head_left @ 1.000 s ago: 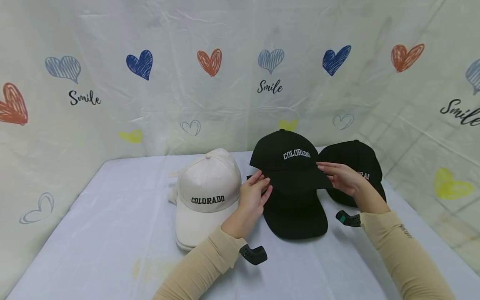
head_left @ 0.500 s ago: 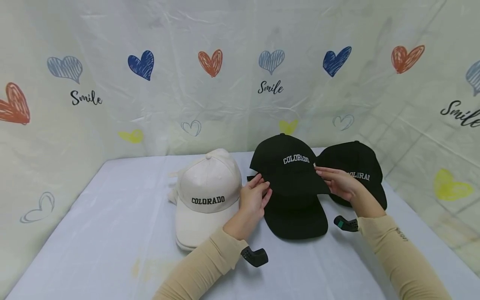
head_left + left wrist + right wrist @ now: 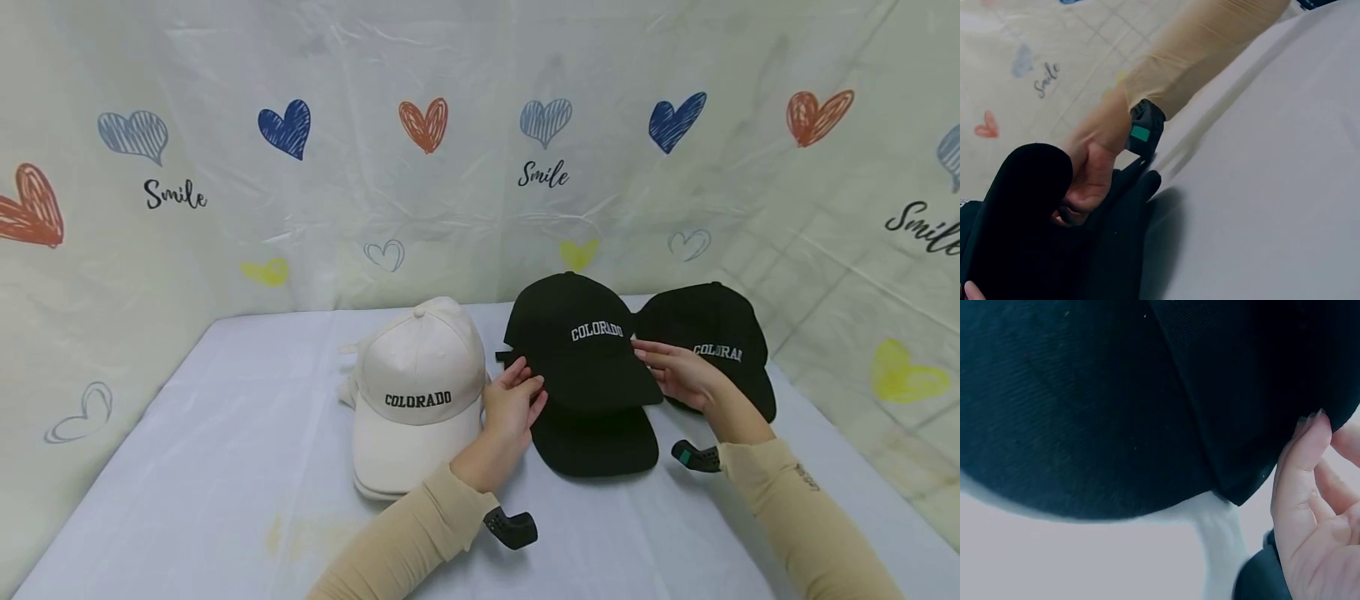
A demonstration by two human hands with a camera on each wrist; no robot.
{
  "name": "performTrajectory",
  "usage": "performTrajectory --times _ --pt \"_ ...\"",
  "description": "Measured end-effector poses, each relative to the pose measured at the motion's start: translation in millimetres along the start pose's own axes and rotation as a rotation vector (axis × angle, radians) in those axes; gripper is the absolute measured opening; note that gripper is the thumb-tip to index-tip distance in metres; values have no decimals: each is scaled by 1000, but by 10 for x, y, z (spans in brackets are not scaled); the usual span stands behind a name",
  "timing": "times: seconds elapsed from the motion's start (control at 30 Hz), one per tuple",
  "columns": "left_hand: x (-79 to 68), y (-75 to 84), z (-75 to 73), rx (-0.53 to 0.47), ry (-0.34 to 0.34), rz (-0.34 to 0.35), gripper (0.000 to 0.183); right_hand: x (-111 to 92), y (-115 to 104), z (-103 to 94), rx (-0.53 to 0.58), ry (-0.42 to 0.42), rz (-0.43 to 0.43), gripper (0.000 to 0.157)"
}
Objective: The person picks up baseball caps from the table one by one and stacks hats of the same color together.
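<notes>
Both hands hold a black baseball cap (image 3: pixel 577 342), lettered COLORADO in white, over a second black cap (image 3: pixel 596 446) whose brim sticks out in front. The left hand (image 3: pixel 510 408) pinches the held cap's left edge near the brim; in the right wrist view its fingers (image 3: pixel 1307 447) show against the dark fabric. At the opposite edge the right hand (image 3: pixel 678 375) pinches the cap between fingers and thumb. The left wrist view shows that right hand (image 3: pixel 1088 178) partly behind a raised black brim (image 3: pixel 1022 206). The lower cap's crown is mostly hidden.
To the left stands a stack of cream caps (image 3: pixel 420 392) with COLORADO in black on the top one. Another black cap (image 3: pixel 708 350) sits right beside the right hand. A white cloth (image 3: pixel 225 467) covers the table, and a heart-printed sheet (image 3: pixel 465 200) hangs behind.
The held black cap has come down onto the lower one, covering more of it, and both hands have sunk with it. The cream caps stay put.
</notes>
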State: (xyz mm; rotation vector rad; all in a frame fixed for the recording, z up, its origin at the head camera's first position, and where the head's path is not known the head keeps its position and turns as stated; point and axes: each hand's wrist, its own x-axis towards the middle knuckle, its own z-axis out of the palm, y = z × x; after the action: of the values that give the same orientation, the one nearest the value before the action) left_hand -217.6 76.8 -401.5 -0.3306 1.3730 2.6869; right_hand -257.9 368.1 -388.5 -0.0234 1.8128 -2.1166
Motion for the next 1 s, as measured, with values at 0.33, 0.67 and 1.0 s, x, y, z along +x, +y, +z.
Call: performTrajectory --times 0.33,0.67,1.0 --pt "-53 -51 -39 29 -6 -17 50 -76 66 -74 -64 -23 8 26" --pt "-86 -98 -105 47 -13 -34 51 -109 137 -110 -105 -78 12 27" --pt "-74 -131 -177 129 -32 -36 47 -122 174 -127 -257 -74 74 34"
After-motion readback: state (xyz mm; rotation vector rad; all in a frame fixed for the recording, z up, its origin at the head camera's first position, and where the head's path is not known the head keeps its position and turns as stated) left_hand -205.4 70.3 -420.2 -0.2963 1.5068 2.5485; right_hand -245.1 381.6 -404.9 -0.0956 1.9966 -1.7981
